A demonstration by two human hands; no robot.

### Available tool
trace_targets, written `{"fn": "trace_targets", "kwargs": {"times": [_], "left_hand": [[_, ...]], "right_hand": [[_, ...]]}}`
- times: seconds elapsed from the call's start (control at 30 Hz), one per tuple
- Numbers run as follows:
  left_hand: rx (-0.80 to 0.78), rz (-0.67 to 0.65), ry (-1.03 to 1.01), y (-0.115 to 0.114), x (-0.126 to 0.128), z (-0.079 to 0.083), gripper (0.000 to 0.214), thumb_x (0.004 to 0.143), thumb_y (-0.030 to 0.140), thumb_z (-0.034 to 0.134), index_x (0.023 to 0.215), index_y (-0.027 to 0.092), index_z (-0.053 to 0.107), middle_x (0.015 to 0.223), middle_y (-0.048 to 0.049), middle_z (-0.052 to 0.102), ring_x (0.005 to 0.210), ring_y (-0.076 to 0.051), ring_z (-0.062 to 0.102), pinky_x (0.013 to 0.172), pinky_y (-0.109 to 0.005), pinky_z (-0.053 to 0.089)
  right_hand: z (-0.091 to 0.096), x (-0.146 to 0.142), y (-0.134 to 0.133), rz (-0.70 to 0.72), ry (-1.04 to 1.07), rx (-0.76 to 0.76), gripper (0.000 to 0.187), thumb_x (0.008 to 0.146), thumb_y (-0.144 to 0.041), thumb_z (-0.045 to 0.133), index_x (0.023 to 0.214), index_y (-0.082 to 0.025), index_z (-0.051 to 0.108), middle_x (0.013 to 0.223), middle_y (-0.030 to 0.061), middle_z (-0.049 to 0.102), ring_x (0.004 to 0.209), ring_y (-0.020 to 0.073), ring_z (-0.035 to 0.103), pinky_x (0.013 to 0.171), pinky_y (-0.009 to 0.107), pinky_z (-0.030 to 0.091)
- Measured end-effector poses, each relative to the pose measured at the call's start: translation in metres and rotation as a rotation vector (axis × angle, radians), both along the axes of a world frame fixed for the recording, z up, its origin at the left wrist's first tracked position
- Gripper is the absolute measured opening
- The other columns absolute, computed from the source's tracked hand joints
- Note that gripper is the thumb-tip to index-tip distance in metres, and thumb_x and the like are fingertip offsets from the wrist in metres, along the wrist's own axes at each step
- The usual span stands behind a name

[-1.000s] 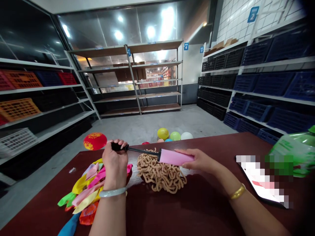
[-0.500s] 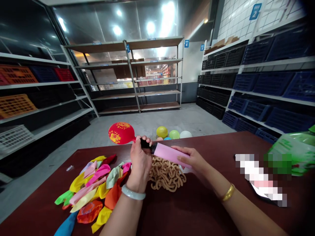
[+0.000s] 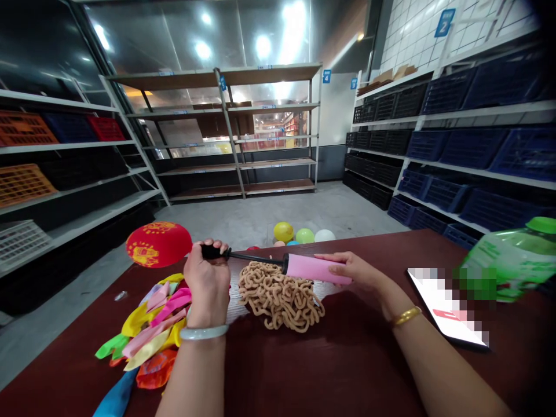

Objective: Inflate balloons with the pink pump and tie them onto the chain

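**Even strokes for the red balloon [image 3: 157, 246]**

Our left hand [image 3: 207, 281] curls closed around the handle [image 3: 211, 251] of the pump [image 3: 306, 267]; the balloon sits just left, its neck hidden. Our right hand [image 3: 357, 270] grips the pink barrel [image 3: 319, 270] above the table [image 3: 347, 359]. We should align rod [image 3: 258, 258] and barrel, push evenly, and pinch the neck snugly.

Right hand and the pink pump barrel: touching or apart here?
Touching: the head view plainly shows the right hand clasping the pink pump barrel near its right end.
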State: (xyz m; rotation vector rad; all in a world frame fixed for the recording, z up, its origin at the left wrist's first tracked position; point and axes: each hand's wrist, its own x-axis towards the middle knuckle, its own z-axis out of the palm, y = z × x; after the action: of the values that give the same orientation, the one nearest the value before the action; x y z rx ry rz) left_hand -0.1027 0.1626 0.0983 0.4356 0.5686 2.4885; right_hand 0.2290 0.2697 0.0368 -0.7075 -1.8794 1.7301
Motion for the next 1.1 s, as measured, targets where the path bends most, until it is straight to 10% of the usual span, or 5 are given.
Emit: {"fn": "trace_targets", "kwargs": {"times": [0.37, 0.73, 1.1], "left_hand": [[-0.049, -0.158, -0.017, 0.022, 0.086, -0.023, 0.015, 0.077, 0.018, 0.065, 0.080, 0.018, 0.050, 0.070, 0.0016, 0.052, 0.063, -0.012, 0.053, 0.058, -0.025, 0.041], [-0.035, 0.000, 0.031, 0.005, 0.007, 0.001, 0.009, 0.078, 0.010, 0.057, 0.076, 0.016, 0.050, 0.068, 0.0016, 0.050, 0.062, -0.013, 0.053, 0.057, -0.026, 0.041], [-0.071, -0.210, 0.009, 0.030, 0.094, -0.034, 0.015, 0.079, 0.015, 0.064, 0.078, 0.018, 0.049, 0.070, 0.0022, 0.052, 0.063, -0.011, 0.054, 0.063, -0.025, 0.044]], "right_hand": [[0.002, -0.036, -0.024, -0.025, 0.067, 0.023, 0.061, 0.080, -0.046, 0.072, 0.136, -0.025, 0.060, 0.119, 0.0096, 0.067, 0.060, 0.0094, 0.053, 0.048, 0.022, 0.045], [0.003, 0.008, 0.001, -0.073, 0.031, -0.033, 0.058, 0.077, -0.042, 0.076, 0.130, -0.022, 0.066, 0.104, 0.0082, 0.071, 0.063, 0.0103, 0.053, 0.049, 0.020, 0.040], [0.001, -0.032, -0.017, -0.189, 0.030, 0.189, 0.054, 0.080, -0.049, 0.070, 0.126, -0.022, 0.069, 0.116, 0.0099, 0.070, 0.075, 0.0173, 0.062, 0.055, 0.026, 0.049]]}}
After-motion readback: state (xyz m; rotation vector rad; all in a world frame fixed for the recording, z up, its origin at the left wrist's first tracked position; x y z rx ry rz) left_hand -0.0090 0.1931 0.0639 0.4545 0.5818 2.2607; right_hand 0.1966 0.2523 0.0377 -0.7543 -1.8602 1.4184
